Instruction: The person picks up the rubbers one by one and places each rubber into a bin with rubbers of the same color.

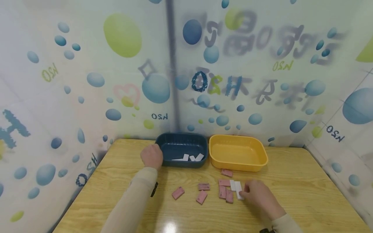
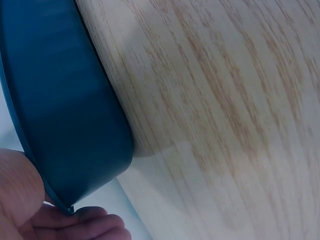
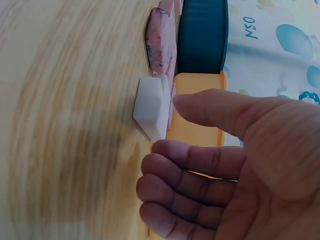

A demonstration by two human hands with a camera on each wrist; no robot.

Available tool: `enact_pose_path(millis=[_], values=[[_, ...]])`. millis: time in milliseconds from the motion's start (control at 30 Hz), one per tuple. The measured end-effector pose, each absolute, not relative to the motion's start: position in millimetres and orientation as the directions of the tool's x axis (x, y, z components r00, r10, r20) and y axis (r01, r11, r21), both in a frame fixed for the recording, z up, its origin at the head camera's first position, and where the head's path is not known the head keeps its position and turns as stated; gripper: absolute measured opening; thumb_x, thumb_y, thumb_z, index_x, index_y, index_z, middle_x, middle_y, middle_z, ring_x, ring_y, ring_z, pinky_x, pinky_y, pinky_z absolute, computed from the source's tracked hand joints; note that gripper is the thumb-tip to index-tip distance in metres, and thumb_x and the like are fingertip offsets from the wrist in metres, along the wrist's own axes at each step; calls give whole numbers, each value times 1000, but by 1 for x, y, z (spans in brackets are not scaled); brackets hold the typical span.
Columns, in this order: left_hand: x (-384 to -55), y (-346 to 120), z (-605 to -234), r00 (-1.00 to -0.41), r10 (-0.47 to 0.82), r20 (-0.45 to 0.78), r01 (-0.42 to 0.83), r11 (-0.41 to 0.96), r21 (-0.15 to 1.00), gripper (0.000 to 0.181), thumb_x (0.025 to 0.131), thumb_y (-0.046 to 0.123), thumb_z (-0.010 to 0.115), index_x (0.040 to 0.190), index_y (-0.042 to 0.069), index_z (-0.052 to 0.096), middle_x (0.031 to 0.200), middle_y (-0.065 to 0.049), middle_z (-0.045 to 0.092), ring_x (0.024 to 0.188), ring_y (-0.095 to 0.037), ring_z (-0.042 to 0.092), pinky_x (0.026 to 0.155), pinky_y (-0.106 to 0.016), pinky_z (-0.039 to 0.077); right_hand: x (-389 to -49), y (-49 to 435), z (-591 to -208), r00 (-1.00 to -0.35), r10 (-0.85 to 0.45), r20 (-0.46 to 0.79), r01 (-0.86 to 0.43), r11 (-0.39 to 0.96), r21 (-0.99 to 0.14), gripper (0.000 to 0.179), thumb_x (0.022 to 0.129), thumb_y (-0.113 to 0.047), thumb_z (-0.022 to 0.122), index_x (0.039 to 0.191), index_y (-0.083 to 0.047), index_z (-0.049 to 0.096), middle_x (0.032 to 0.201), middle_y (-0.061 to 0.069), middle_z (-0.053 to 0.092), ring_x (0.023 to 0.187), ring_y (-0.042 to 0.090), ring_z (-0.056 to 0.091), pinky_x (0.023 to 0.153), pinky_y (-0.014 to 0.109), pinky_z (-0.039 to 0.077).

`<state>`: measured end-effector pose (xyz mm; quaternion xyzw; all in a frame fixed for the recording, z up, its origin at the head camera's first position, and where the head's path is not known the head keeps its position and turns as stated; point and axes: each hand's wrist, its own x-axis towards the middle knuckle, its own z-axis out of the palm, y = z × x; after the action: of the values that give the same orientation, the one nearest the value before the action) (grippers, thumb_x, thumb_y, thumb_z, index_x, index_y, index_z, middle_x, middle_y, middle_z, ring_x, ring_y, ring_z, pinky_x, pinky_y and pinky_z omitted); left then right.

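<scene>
My left hand (image 1: 152,156) grips the left rim of a dark blue plastic bin (image 1: 182,164), thumb on one side of the rim and fingers (image 2: 95,225) on the other in the left wrist view. Several white blocks (image 1: 186,157) lie inside that bin. My right hand (image 1: 260,195) is at the right side of a white block (image 1: 238,190) on the table. In the right wrist view, thumb and forefinger are apart beside this white block (image 3: 151,106), not visibly pinching it. A second white block (image 1: 232,185) and several pink blocks (image 1: 222,192) lie against it on the left.
A yellow bin (image 1: 237,166) stands right of the blue one, near the wall. More pink blocks (image 1: 178,193) lie scattered on the wooden table (image 1: 306,194), one (image 1: 227,172) close to the yellow bin's front. A wall (image 1: 175,64) with printed bubbles rises behind.
</scene>
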<state>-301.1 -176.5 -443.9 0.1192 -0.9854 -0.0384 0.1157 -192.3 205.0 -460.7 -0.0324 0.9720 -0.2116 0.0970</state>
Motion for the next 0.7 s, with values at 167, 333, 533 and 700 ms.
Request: enact_pose_path(millis=[167,333,533,700], values=[[-300,-177,-443,-948,-237,212,-221,970,97,40,102,11,55,64,5,62,59,-9,61,53,-20,61,44,-32,46,-188,205,-465,-976,-93,-198,8,891,-454,30,87,-22,80,69,-11,57,65,2,52,62,16,49,59,30,39],[-300,-178,-444,-950,-237,204,-219,970,103,39,103,12,55,65,5,63,61,-10,62,54,-21,62,44,-33,46,-185,203,-466,-977,-97,-188,-4,897,-442,31,86,-23,79,68,-12,56,64,2,51,60,15,48,58,30,38],[-302,-178,-444,-948,-242,205,-225,969,106,37,102,12,55,68,4,65,64,-12,64,56,-23,65,45,-35,48,-185,201,-465,-978,-113,-175,-29,905,-424,30,85,-24,79,68,-12,57,65,1,52,60,16,48,58,30,39],[-302,-179,-445,-948,-240,210,-224,970,99,37,102,12,55,67,4,64,63,-11,64,55,-22,64,45,-34,47,-183,200,-466,-979,-120,-163,-41,908,-418,33,83,-26,80,66,-12,55,64,1,51,59,16,47,58,30,38]])
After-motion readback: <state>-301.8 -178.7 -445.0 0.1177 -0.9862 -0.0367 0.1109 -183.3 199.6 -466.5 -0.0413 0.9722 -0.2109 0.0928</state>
